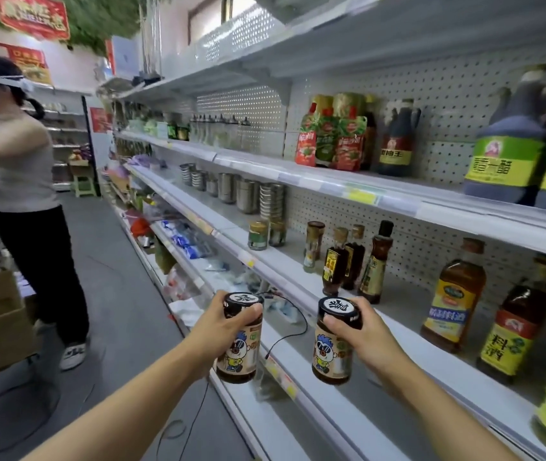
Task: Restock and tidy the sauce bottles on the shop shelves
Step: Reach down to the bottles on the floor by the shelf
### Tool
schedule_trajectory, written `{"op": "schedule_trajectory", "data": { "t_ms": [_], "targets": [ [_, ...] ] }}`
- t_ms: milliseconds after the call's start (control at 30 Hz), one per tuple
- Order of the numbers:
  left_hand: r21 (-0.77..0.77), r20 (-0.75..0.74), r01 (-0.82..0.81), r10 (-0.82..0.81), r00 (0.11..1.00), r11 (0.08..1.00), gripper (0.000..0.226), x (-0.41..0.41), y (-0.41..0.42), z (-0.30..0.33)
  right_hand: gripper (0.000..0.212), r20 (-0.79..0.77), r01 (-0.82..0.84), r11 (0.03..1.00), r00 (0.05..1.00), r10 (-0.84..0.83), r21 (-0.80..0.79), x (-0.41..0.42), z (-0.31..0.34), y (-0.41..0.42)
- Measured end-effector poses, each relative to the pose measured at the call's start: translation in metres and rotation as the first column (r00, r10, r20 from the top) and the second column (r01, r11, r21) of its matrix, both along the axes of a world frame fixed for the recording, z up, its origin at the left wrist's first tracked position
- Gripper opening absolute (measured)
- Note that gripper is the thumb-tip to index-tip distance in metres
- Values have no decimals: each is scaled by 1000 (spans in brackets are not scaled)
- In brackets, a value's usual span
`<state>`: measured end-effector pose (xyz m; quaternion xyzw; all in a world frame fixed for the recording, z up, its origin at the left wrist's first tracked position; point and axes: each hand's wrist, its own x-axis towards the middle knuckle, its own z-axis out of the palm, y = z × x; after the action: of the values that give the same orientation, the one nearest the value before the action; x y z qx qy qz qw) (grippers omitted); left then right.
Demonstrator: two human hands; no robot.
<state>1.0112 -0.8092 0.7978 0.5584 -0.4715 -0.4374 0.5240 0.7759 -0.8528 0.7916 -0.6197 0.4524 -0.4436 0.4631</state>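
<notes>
— Hands?
— Both arms outstretched. Left hand (221,322) grips left jar (240,341); right hand (361,331) grips right jar (335,344).
— Position?
— Fingers curled round each cap; jars hang below, over the shelf (381,327) edge.

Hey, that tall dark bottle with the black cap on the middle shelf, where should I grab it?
Probably grip the tall dark bottle round its slim body just under the shoulder, coming from the open aisle side. It stands upright at the front right of its cluster, with neighbours close on its left, so the front is clearest.
</notes>
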Motion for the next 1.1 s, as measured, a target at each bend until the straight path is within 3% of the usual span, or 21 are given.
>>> {"op": "schedule_trajectory", "data": {
  "t_ms": [233,600,767,967,1100],
  "targets": [
    [3,24,-2,2,1000,1000,31,18,-99,1,36,-19,12,999,1000,-13,-41,37,3,-114],
    [-17,20,11,-11,1000,1000,38,47,-238,-3,45,64,60,996,996,-64,68,75,-7,-246],
    [-42,-62,10,-13,998,999,29,57,-297,-7,47,64,106,991,992,-111,81,92,-19,-291],
    [-48,-117,64,-69,991,997,44,79,-384,-11,45,67,220,973,972,-225,73,126,-23,-351],
    [-52,-142,174,-180,973,983,37,90,-446,-16,41,56,306,949,949,-311,76,146,-25,-398]
  ]
}}
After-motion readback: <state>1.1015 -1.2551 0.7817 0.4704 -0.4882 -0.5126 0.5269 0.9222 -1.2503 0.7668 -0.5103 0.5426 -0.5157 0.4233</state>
